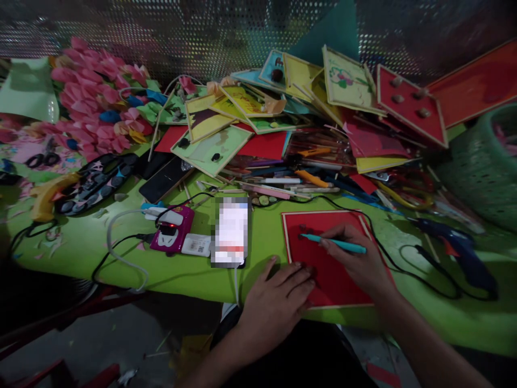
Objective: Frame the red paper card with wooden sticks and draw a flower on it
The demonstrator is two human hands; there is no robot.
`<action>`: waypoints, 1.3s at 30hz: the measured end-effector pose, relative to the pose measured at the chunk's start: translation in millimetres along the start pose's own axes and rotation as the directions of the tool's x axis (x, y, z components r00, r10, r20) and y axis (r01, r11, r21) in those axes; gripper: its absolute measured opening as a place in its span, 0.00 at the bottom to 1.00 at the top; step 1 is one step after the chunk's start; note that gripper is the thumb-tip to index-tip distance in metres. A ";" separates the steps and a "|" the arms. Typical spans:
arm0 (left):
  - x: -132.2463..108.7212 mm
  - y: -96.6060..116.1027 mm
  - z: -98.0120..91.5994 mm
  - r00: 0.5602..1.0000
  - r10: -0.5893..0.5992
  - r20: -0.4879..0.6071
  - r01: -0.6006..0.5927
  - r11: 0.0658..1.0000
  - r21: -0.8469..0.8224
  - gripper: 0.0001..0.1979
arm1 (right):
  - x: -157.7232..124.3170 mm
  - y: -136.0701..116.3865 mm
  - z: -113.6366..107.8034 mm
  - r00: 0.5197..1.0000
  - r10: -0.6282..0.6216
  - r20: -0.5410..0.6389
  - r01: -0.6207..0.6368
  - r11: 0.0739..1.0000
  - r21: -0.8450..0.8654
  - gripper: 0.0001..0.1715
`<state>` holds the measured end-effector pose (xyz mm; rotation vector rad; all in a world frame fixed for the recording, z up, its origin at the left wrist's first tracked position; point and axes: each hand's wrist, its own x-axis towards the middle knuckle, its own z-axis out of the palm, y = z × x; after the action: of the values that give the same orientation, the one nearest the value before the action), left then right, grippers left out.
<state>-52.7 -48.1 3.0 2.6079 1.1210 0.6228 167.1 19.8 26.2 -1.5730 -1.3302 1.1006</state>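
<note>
A red card (343,229) with a pale wooden-stick border lies on the green table near its front edge. My right hand (357,258) is closed round a teal pen (333,242), whose tip touches the card's upper left part. My left hand (278,299) rests flat, fingers stretched out, on the card's lower left corner and the table edge. It holds nothing.
A phone (231,231) on a white cable lies left of the card, beside a magenta power bank (172,229). A blue glue gun (460,250) with black cord sits at right. Behind are framed craft cards (347,81), pens, pink paper flowers (92,91), scissors (42,159) and a green basket (484,167).
</note>
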 end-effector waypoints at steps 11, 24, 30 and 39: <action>2.1 0.1 -0.8 1.000 -0.011 -0.006 0.011 1.000 -0.023 0.17 | 0.4 0.5 -2.5 1.000 0.012 0.001 -0.012 1.000 0.016 0.16; 1.4 0.2 -0.2 1.000 -0.020 -0.006 0.020 0.999 -0.029 0.18 | -0.3 -0.2 -3.3 1.000 0.001 -0.001 -0.001 1.000 0.026 0.15; 2.8 0.4 -1.2 1.000 -0.012 -0.014 0.012 1.000 -0.026 0.17 | 0.8 4.2 -3.2 1.000 0.002 0.010 -0.002 1.000 0.018 0.17; 2.3 0.0 -0.3 1.000 -0.011 -0.022 0.011 1.000 -0.017 0.17 | 1.3 6.2 -0.7 1.000 -0.012 0.001 0.012 1.000 0.015 0.16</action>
<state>-51.5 -46.4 4.0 2.5855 1.1311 0.6570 169.7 20.2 20.5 -1.5517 -1.3275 1.1016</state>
